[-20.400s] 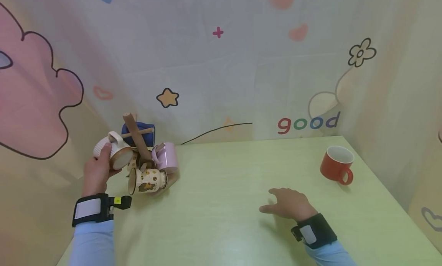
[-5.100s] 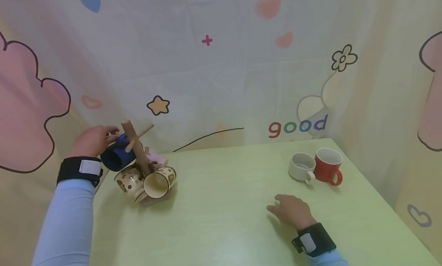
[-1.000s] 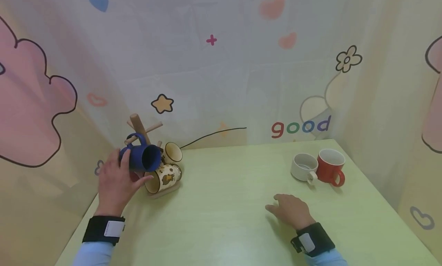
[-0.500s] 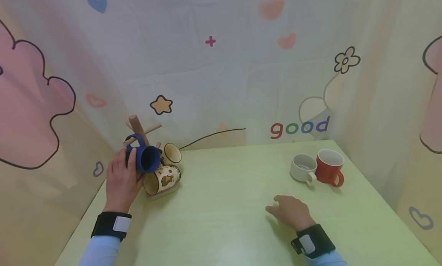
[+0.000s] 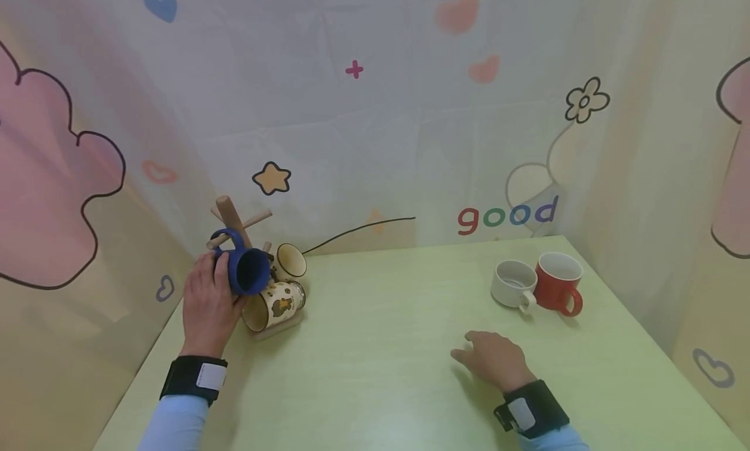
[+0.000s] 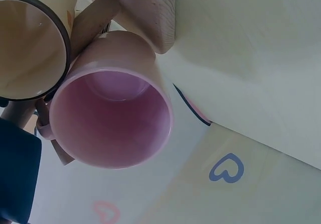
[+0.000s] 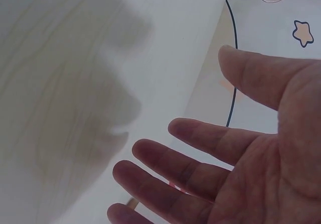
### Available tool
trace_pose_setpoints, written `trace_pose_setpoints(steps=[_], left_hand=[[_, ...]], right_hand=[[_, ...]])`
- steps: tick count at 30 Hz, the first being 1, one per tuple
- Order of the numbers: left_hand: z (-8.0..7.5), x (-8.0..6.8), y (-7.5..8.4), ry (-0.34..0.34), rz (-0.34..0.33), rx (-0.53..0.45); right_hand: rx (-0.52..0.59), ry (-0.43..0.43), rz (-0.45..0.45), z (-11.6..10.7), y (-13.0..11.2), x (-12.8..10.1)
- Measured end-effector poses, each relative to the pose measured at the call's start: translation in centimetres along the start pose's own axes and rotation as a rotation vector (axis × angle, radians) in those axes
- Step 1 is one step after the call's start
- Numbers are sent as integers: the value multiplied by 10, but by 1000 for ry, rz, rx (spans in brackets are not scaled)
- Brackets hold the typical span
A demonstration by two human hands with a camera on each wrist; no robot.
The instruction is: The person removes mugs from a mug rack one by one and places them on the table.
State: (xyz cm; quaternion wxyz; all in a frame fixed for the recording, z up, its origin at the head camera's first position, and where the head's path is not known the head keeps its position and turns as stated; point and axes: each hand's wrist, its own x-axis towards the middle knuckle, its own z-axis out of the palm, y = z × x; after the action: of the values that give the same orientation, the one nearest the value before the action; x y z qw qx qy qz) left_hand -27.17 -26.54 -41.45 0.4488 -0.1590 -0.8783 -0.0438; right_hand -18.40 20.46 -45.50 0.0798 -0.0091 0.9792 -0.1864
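At the far left of the pale green worktop (image 5: 375, 373), the left hand (image 5: 206, 304) curls its fingers around a dark blue ceramic mug (image 5: 245, 269), held on its side against the wooden peg mug rack (image 5: 230, 218). A cream printed mug (image 5: 274, 304) and a pink glossy mug (image 6: 113, 116) hang just below. The right hand (image 5: 495, 358) rests on the worktop with fingers loosely spread, holding nothing.

A pale green table (image 5: 387, 347) with a faint wood grain fills the lower part of the head view. A wooden mug stand (image 5: 275, 325) sits on it at the far left corner. Well apart from the stand, toward the far right corner, a white cup (image 5: 512, 283) and a red mug (image 5: 558, 283) stand upright and touch each other, the cup on the side nearer the stand. Between the stand and the cups, nearer the front edge, a right hand (image 5: 495, 358) rests on the tabletop.
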Motion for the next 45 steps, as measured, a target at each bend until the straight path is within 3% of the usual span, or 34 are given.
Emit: trace_pose_setpoints(steps=[10, 19, 29, 39, 45], left_hand=[[-6, -7, 2, -19, -52, -41], [-15, -13, 5, 76, -49, -60], [-38, -17, 17, 139, -129, -101], [-52, -5, 45, 212, -109, -159], [-52, 6, 65, 239, -23, -169]], right_hand=[[-12, -5, 3, 0, -2, -1], [-11, -11, 6, 0, -3, 0], [-19, -11, -4, 1, -3, 0], [-24, -11, -14, 1, -4, 2], [-24, -8, -18, 0, -6, 3]])
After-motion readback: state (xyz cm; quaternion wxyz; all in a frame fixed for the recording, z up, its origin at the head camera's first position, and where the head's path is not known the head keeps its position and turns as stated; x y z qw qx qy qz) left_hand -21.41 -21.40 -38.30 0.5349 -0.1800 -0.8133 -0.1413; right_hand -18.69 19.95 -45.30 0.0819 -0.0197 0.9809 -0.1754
